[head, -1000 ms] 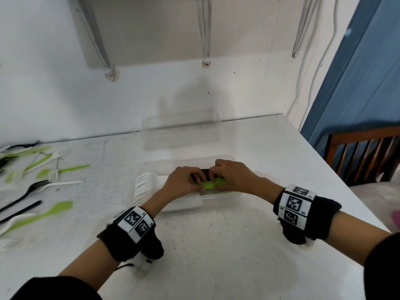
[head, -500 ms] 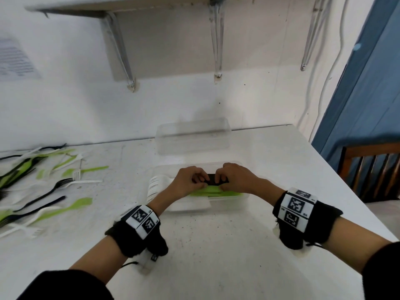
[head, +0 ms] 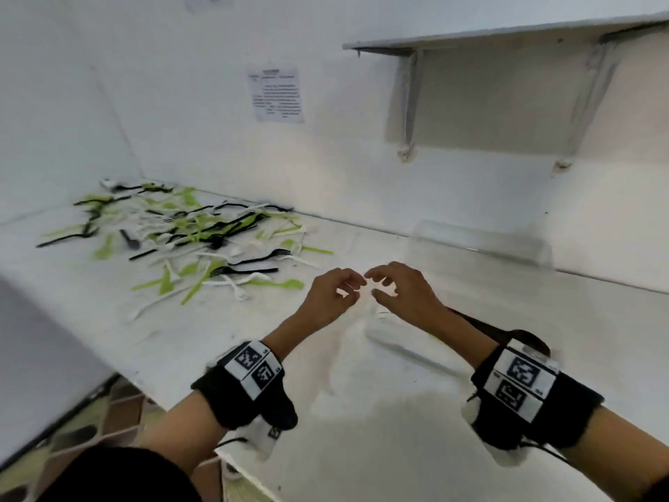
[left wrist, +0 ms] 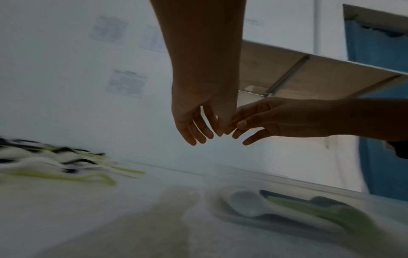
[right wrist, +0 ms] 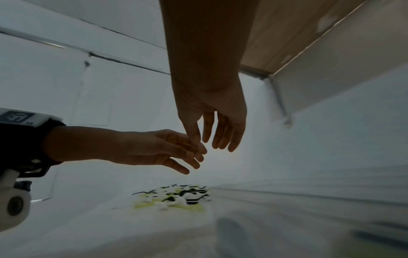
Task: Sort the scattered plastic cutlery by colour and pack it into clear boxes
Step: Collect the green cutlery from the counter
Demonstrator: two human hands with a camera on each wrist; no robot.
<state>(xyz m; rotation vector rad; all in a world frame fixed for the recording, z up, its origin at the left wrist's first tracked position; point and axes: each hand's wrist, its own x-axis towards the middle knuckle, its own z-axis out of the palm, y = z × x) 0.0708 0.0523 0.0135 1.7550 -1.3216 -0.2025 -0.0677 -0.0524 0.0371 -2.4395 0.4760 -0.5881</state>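
Both hands hang empty over the bench: in the head view the left hand [head: 331, 293] and the right hand [head: 402, 291] hover close together, fingers loosely curled and parted, gripping nothing. Beneath the right hand a clear box [head: 392, 333] sits near the bench's front edge, blurred; a second clear box [head: 481, 244] lies against the back edge by the wall. The scattered cutlery pile [head: 195, 233], green, black and white mixed, spreads toward the bench's back-left corner, well apart from the hands. From the left wrist, the left hand's fingers [left wrist: 194, 129] hang relaxed, fingertips almost meeting the other hand's, and below them the near box holds a white spoon [left wrist: 247, 204] beside a green piece [left wrist: 326, 211] and something dark. From the right wrist, the pile shows small and blurred ahead, with both hands again empty. The next reach seems to be toward the pile; it would go best by picking one colour at a time, gathering pieces aligned the same way so they nest flat in the box.
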